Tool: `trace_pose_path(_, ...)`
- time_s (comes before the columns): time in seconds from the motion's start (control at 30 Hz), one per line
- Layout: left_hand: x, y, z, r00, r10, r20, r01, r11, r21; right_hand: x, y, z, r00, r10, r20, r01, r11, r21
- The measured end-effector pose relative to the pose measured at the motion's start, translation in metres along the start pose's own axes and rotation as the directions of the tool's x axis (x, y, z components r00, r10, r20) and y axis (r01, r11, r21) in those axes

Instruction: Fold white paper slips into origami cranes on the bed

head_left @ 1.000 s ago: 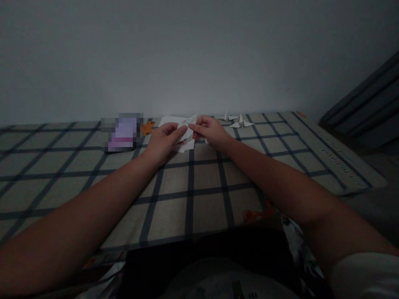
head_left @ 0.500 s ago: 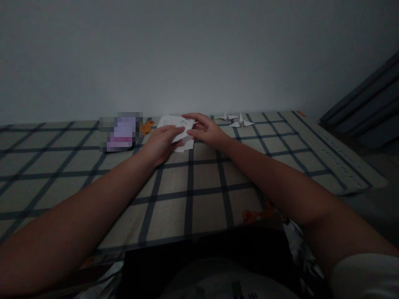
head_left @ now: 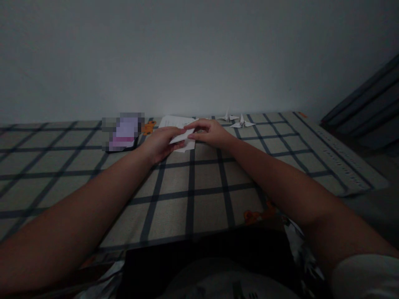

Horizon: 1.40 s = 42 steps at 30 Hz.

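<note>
A small folded piece of white paper (head_left: 181,136) is held between my two hands, above the table. My left hand (head_left: 160,143) grips its left side, thumb on top and fingers underneath. On the right edge, the thumb and fingers of my right hand (head_left: 209,132) pinch the same piece. Beneath and behind it, white sheets of paper (head_left: 170,121) lie on the cloth, partly covered by my hands. Two folded paper cranes, a nearer one (head_left: 242,123) and a farther one (head_left: 228,118), stand to the right of my right hand.
A phone (head_left: 126,128), partly pixelated, is left of my left hand. The checked tablecloth (head_left: 207,207) spreads over the table up to the pale wall (head_left: 199,54). Dark folded fabric (head_left: 368,99) hangs at the far right.
The held paper now looks flatter and narrower, tilted between my hands. My right fingers, raised over it before, have come down and closed on its edge. The phone and cranes stay put.
</note>
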<state>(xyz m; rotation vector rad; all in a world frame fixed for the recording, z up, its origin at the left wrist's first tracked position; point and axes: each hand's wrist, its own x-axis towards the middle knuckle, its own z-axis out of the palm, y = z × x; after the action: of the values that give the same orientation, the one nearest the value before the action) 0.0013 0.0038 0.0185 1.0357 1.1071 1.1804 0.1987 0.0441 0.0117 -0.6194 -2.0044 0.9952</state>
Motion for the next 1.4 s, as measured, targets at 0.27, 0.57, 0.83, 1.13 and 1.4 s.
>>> trace_pose_path(0.27,-0.001,-0.002,0.001,0.995,-0.042,0.094,0.047,0.998,-0.050,0.002,0.007,0.000,0.998,0.009,-0.063,-0.014,0.997,-0.073)
trace_pose_path(0.57,-0.002,-0.006,0.003,0.995,-0.011,0.101,0.011,1.000,-0.006,0.004,0.008,-0.002,0.997,-0.056,-0.048,0.049,0.990,-0.129)
trace_pose_path(0.83,-0.001,-0.010,0.003,0.995,0.020,0.103,-0.024,0.999,0.034,0.004,0.009,-0.003,0.998,0.031,-0.054,-0.036,0.996,-0.081)
trace_pose_path(1.13,-0.007,-0.010,0.006,0.994,0.068,0.081,-0.077,0.990,0.117,0.006,0.013,0.003,0.986,0.146,-0.084,-0.136,0.983,0.119)
trace_pose_path(1.4,-0.009,-0.009,0.006,0.987,0.157,-0.031,-0.139,0.940,0.312,0.007,0.009,0.005,0.973,0.174,-0.152,-0.139,0.966,0.217)
